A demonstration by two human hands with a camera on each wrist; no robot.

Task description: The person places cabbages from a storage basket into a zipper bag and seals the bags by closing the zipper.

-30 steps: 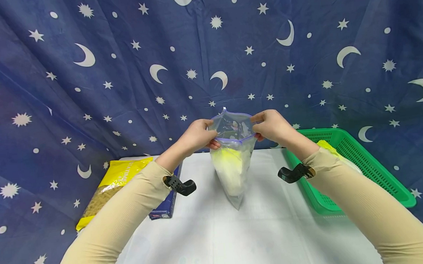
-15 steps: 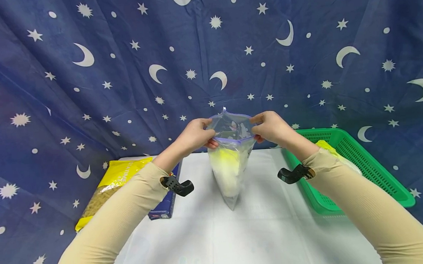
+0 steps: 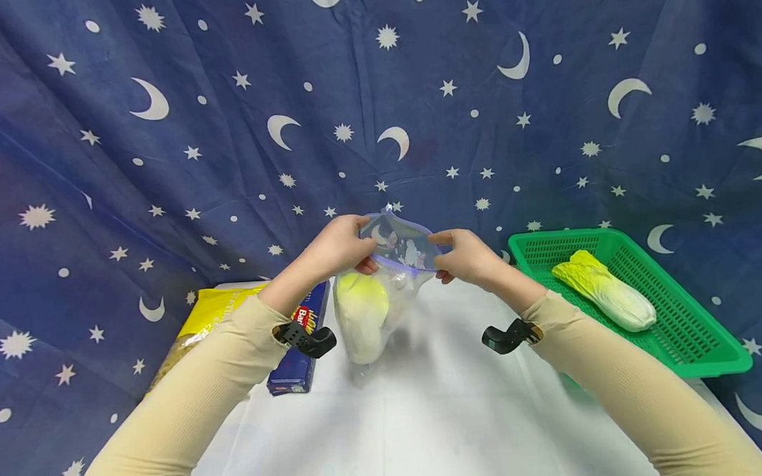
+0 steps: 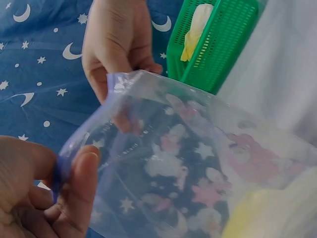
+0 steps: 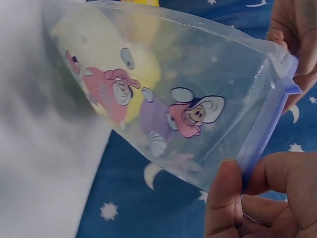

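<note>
A clear zip bag (image 3: 402,245) with a purple rim and cartoon prints hangs tilted above the table, its mouth parted. Inside it a napa cabbage (image 3: 363,314), yellow-green at the top and white below, leans to the left. My left hand (image 3: 343,247) pinches the left side of the rim between thumb and fingers. On the opposite side, my right hand (image 3: 464,256) pinches the rim too. The right wrist view shows the bag's printed face (image 5: 193,114) with the cabbage's yellow leaves behind it. In the left wrist view, the thumb of my left hand (image 4: 44,193) presses on the purple strip.
A green basket (image 3: 688,301) at the right holds another napa cabbage (image 3: 606,291). At the left lie a yellow bag of pasta (image 3: 219,307) and a blue box (image 3: 294,368), partly behind my left arm. A star-patterned curtain (image 3: 374,109) hangs behind the white table (image 3: 416,423).
The bag's lower end with the cabbage has swung left and up. My right hand has moved left and down, and my left hand slightly left. The basket's cabbage has come into fuller view.
</note>
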